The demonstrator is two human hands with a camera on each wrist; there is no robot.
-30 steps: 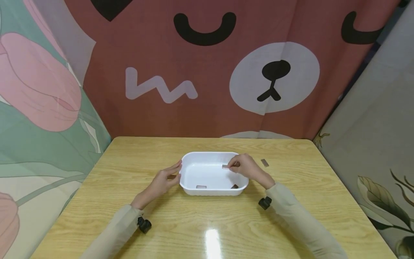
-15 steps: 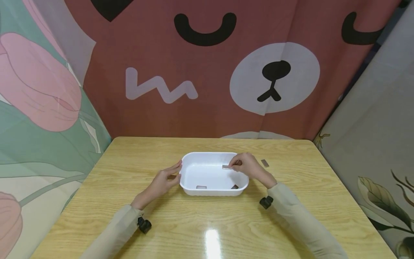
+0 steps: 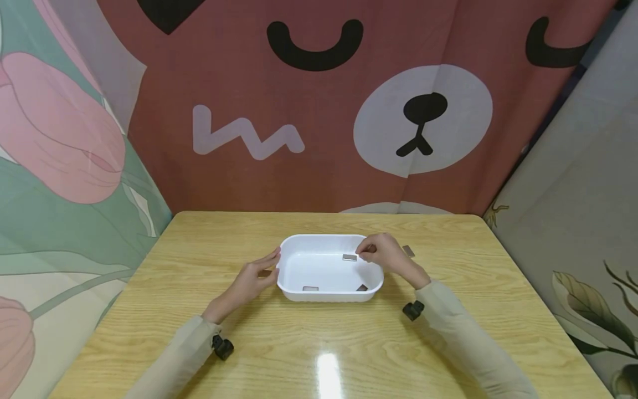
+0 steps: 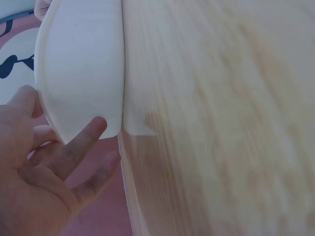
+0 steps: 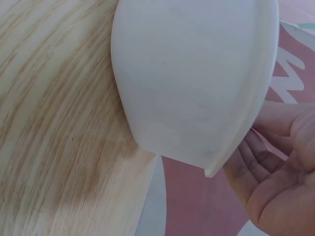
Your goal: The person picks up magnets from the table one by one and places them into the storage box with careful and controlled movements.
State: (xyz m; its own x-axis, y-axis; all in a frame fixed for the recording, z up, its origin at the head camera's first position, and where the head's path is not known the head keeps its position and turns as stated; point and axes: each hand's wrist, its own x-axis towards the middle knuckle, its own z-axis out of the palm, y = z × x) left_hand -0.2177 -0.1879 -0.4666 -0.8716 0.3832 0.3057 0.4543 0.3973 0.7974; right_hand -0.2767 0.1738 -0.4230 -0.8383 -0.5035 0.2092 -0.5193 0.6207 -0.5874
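Observation:
A white rectangular tray [image 3: 319,296] with rounded corners stands on the wooden table. My left hand [image 3: 251,281] rests its extended fingers against the tray's left end; the left wrist view shows the fingertips [image 4: 100,123] on the outer wall. Inside the right end, my right hand [image 3: 386,255] hovers with bent fingers and no visible item in them; the tray wall hides its fingertips in the right wrist view. Just left of those fingers lies a small grey-brown rectangular piece [image 3: 349,257]. Similar pieces are at the tray's front left [image 3: 310,288] and front right [image 3: 362,288].
Another small flat brown piece [image 3: 408,251] lies on the table [image 3: 239,233] behind the right hand. Printed curtains [image 3: 319,183] close in the table at the back and both sides. Each wrist carries a small black camera [image 3: 413,310].
My right fingers have come off the small grey-brown piece, which stays in the tray, and have shifted slightly right and up. The left hand and tray hold their place.

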